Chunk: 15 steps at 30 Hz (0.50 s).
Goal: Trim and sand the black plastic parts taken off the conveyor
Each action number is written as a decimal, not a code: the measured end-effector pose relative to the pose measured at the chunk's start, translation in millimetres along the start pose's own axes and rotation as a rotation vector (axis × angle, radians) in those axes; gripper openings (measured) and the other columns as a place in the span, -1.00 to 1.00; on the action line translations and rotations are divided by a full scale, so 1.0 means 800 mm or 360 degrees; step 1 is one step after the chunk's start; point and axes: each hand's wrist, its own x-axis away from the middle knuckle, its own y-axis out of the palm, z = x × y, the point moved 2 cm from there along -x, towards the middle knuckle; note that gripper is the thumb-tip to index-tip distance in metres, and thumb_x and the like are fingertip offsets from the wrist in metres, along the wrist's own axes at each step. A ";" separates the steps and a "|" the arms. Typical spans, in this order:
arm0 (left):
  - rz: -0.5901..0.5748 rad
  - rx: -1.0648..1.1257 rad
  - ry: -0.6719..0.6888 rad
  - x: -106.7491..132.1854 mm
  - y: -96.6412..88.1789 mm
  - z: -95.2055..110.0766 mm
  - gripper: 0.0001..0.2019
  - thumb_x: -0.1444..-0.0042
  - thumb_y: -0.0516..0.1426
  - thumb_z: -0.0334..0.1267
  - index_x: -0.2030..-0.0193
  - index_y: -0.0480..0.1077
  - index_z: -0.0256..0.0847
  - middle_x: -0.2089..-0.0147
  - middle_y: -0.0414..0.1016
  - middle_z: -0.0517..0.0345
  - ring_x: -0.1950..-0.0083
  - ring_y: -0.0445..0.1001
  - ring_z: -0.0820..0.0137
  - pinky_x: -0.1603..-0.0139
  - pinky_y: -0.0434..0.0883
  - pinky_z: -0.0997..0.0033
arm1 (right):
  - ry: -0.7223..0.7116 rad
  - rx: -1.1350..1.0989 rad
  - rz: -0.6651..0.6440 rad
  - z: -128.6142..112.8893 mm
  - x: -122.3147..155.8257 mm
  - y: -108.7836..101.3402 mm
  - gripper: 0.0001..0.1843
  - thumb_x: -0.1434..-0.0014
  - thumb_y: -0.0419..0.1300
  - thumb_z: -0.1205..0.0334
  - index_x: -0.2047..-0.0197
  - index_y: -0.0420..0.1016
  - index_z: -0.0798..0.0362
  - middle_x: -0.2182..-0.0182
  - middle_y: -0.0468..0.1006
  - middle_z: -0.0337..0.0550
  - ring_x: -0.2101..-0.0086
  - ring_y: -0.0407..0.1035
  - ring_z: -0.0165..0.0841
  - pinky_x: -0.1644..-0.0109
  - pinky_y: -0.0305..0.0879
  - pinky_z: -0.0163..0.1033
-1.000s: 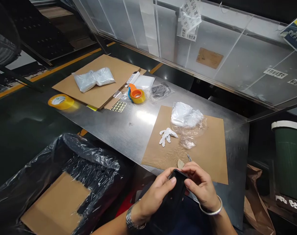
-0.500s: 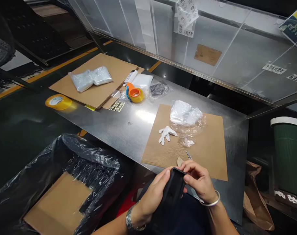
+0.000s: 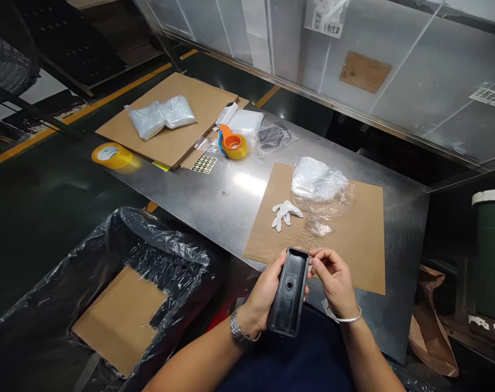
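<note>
My left hand (image 3: 266,291) is wrapped around a black, hollow rectangular part (image 3: 287,313). Its open side is turned up toward me, showing a small round hole in its floor. At the part's upper right corner, my right hand (image 3: 335,280) has thumb and forefinger pinched together. Whatever lies between those fingertips is too small to make out. Beyond my right fingers, the thin tip of a metal tool (image 3: 318,245) shows on the cardboard sheet (image 3: 365,234), the rest hidden. A white glove (image 3: 286,213) and crumpled clear plastic bags (image 3: 321,182) lie on the same sheet.
Across the metal table (image 3: 182,209) are an orange tape dispenser (image 3: 233,142), a yellow tape roll (image 3: 112,155), a sticker sheet (image 3: 204,164) and stacked cardboard (image 3: 169,130) with plastic packs (image 3: 161,117). A black-lined bin (image 3: 169,239) stands left; a green bin (image 3: 492,250) stands right.
The black part has tipped so its hollow inside now faces me. My right fingers have stayed by its top corner. The whole view has shifted slightly.
</note>
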 end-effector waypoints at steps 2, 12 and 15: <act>0.0023 -0.0012 0.0101 0.003 0.002 0.005 -0.59 -0.14 -0.07 -0.01 -0.06 0.23 -0.15 0.41 0.49 0.09 0.53 0.45 0.40 0.56 0.37 0.47 | 0.0036 0.0083 0.0037 -0.006 0.012 -0.001 -0.79 -0.09 0.15 0.09 0.39 0.32 0.07 0.46 0.36 -0.26 0.52 0.26 -0.51 0.44 0.27 -0.36; -0.0041 0.0150 0.0125 -0.009 -0.014 0.009 -0.59 -0.12 -0.03 -0.02 -0.03 0.29 -0.18 0.37 0.50 0.05 0.47 0.46 0.39 0.46 0.41 0.44 | 0.0013 0.1282 0.0086 0.067 0.025 -0.044 -0.68 -0.24 -0.15 0.05 0.25 0.31 0.06 0.46 0.39 -0.20 0.51 0.29 -0.42 0.43 0.25 -0.32; -0.0002 0.0154 0.0153 -0.010 -0.016 0.011 -0.60 -0.12 -0.04 -0.02 0.00 0.31 -0.20 0.38 0.50 0.05 0.48 0.46 0.38 0.47 0.41 0.43 | -0.0043 0.1621 0.0367 0.133 -0.009 -0.069 -0.65 -0.18 -0.08 0.06 0.14 0.31 0.14 0.25 0.37 0.04 0.26 0.28 -0.23 0.21 0.21 -0.13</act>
